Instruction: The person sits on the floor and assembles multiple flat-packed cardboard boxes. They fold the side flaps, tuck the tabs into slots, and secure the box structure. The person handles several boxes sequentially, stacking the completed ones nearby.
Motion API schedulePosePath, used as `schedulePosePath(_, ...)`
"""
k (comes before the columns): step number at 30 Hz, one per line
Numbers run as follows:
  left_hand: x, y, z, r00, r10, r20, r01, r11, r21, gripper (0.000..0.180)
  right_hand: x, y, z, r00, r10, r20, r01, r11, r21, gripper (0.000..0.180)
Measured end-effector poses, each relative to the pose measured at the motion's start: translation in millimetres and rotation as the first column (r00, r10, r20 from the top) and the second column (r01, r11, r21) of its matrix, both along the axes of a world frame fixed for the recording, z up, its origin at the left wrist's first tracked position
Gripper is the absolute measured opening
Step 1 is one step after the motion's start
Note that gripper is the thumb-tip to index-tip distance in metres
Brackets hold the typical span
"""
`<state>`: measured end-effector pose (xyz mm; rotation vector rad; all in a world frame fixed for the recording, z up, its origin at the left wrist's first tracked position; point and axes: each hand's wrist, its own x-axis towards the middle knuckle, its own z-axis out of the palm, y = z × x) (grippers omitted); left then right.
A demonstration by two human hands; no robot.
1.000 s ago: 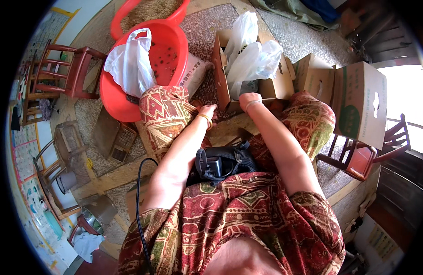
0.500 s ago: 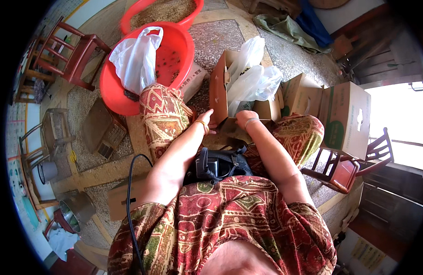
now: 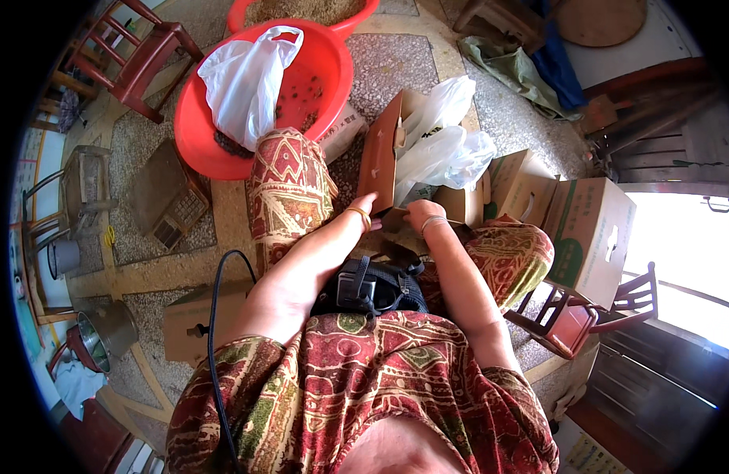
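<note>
A brown cardboard box [image 3: 378,162] stands between my knees with its top flaps up. White plastic bags [image 3: 447,154] bulge out of its opening. At the box's near left corner is my left hand [image 3: 366,212], its thumb up along the outer wall and its other fingers partly hidden below the edge. My right hand [image 3: 421,213] is closed over the box's near edge, fingers curled, with the knuckles just below the bags. The two hands are a short way apart.
To the left, a red basin [image 3: 342,75] holds a white plastic bag [image 3: 250,87] and small dark pieces. Another red basin [image 3: 363,20] of grain-like stuff lies beyond. More cartons [image 3: 589,229] rest on a wooden chair [image 3: 566,324] at right. A black cable [image 3: 212,340] hangs by my left arm.
The whole view has shifted and turned a little. Both hands stay at the near edge of the cardboard box, and the bags remain in it.
</note>
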<state>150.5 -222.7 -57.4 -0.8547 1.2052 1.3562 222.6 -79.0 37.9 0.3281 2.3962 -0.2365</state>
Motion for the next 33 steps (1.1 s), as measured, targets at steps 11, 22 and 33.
schedulePosePath(11, -9.9, 17.7, 48.7, 0.963, 0.255, -0.083, -0.207, 0.904, 0.374, 0.087, 1.5, 54.4, -8.1, 0.972, -0.155, -0.174, 0.141, 0.986, -0.087, 0.032)
schedulePosePath(22, -15.0, 20.3, 54.7, 0.801, 0.42, -0.428, -0.211, 0.866, 0.453, 0.042, 4.8, 48.8, -44.9, 0.934, -0.334, -0.125, 0.329, 0.942, -0.058, 0.027)
schedulePosePath(33, -6.3, 11.5, 86.7, -0.2, -0.091, -0.976, 0.419, 0.892, -0.169, 0.017, -7.9, 20.3, -78.7, 0.918, -0.38, -0.114, 0.362, 0.92, -0.151, 0.029)
